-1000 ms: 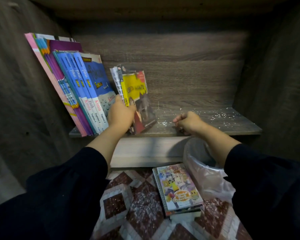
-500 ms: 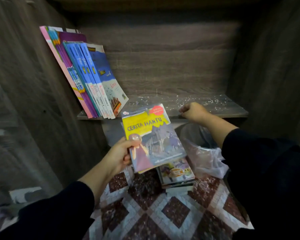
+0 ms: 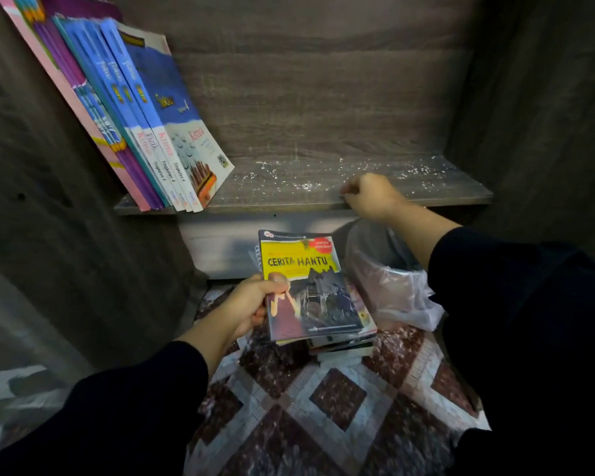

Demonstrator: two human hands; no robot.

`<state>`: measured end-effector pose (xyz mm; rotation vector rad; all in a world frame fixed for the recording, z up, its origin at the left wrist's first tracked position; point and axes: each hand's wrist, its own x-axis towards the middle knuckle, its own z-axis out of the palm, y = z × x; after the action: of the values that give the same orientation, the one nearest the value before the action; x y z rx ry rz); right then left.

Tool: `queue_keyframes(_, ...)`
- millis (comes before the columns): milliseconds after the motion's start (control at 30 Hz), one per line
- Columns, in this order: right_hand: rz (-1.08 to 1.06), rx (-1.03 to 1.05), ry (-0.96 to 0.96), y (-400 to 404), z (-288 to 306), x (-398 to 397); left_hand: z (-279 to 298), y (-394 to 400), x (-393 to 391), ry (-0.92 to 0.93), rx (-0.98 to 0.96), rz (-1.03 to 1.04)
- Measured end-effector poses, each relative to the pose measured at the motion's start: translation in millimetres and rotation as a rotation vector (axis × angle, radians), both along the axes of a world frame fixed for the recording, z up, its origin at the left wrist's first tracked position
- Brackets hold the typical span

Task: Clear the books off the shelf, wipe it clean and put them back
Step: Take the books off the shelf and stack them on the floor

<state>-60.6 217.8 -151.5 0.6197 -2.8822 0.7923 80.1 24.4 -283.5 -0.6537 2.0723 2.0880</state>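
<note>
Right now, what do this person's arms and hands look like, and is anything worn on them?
Both arms are covered by long, loose sleeves of plain dark cloth, black or nearly so, with no pattern or marking visible. The left sleeve and the right sleeve each end partway along the forearm. The left hand and right hand are bare: no gloves, and no rings or watch visible.

Both arms, in dark sleeves, reach forward from the bottom of the frame. The left hand (image 3: 251, 305), at center, grips a book (image 3: 310, 286) by its left edge, thumb on the cover. The right hand (image 3: 370, 195), right of center and higher, is curled, knuckles up, at the shelf (image 3: 323, 201) front edge.
</note>
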Motion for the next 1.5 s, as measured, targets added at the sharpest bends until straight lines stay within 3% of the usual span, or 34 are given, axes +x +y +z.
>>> queue_keyframes(167, 0.061, 0.15, 0.164, -1, -10, -10, -28, 12, -39, -0.093, -0.004, 0.015)
queue_keyframes(400, 0.067, 0.165, 0.306, -3, -20, -30, -57, 35, -76, -0.235, 0.03, 0.016)
queue_keyframes(733, 0.052, 0.138, 0.358, -9, -27, -35, -63, 42, -89, -0.273, -0.398, -0.115)
queue_keyframes(967, 0.048, 0.146, 0.326, -8, -25, -32, -49, 35, -80, -0.286, -0.358, -0.201)
queue_keyframes(1200, 0.004, 0.17, 0.183, -12, -12, -15, 33, 2, -46, -0.279, -0.508, -0.248)
queue_keyframes(1400, 0.001, 0.052, 0.002, -29, 1, 0, 146, -50, -24, -0.009, -0.703, 0.063)
queue_keyframes(1500, 0.013, -0.049, -0.05, -48, 5, 6, 176, -69, -14, 0.114, -0.943, 0.358)
